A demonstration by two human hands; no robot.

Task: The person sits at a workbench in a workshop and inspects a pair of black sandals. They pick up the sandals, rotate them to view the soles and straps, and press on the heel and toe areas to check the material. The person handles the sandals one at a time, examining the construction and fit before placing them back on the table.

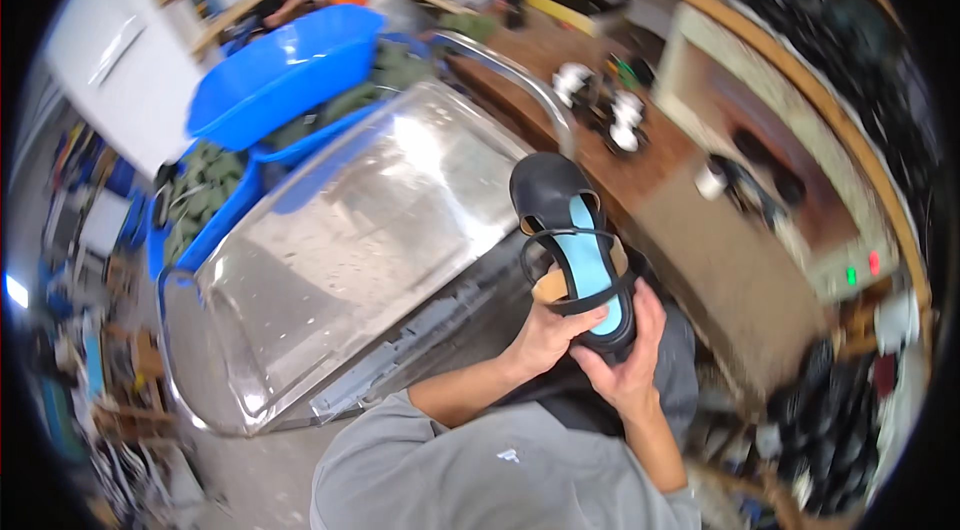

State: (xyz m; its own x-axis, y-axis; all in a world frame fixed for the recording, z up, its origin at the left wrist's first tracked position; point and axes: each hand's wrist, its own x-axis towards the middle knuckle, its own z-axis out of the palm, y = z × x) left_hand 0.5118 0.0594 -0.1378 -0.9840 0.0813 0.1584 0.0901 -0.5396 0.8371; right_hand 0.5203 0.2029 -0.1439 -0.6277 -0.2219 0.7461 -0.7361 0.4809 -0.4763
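A black closed-toe sandal (553,192) with a light blue insole and thin straps is held in front of my body, its toe pointing away from me. My left hand (545,335) grips the heel end from the left, with the thumb reaching in over the insole by the tan-lined strap. On the other side, my right hand (630,355) is wrapped round the heel, fingers along its outer right side. The sole's underside and some of the fingertips are hidden.
A metal trolley (370,220) stands at my left, with blue bins (285,75) of grey-green pieces beyond it. To the right, a conveyor belt (715,260) runs into a pale machine with a green and a red light (874,262). White-and-black shoe parts (610,110) lie on the brown bench.
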